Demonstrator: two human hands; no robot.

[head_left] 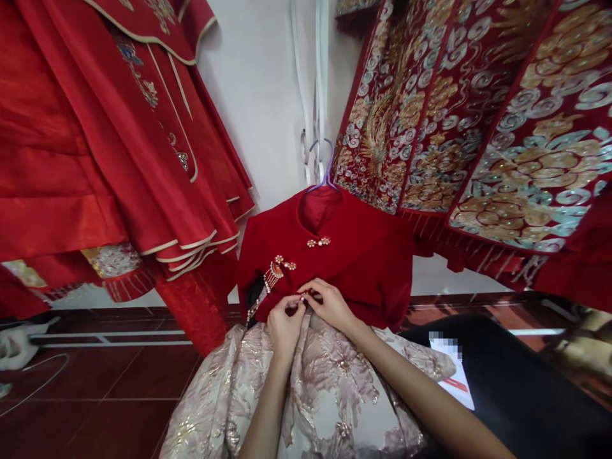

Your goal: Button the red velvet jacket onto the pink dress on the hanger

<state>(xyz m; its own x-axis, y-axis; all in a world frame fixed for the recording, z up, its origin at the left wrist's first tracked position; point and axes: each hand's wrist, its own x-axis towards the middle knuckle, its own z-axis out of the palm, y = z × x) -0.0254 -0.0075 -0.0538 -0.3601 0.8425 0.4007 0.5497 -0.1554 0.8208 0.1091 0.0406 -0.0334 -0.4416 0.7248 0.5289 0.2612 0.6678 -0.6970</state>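
A red velvet jacket [363, 255] hangs on a purple hanger [326, 167] over a pale floral brocade skirt [329, 395]. Beaded clasps [318, 242] run down its slanted front, one with a tassel [271, 278]. My left hand [284, 325] and my right hand [327, 302] meet at the jacket's lower edge. Both pinch a small clasp [302, 297] between their fingertips.
Red robes with cream trim [119, 140] hang on the left. Heavily embroidered red and gold garments [478, 115] hang on the right. A white wall [268, 83] stands behind. Red floor tiles [95, 382] lie below, and a dark surface with a paper [456, 376] sits at right.
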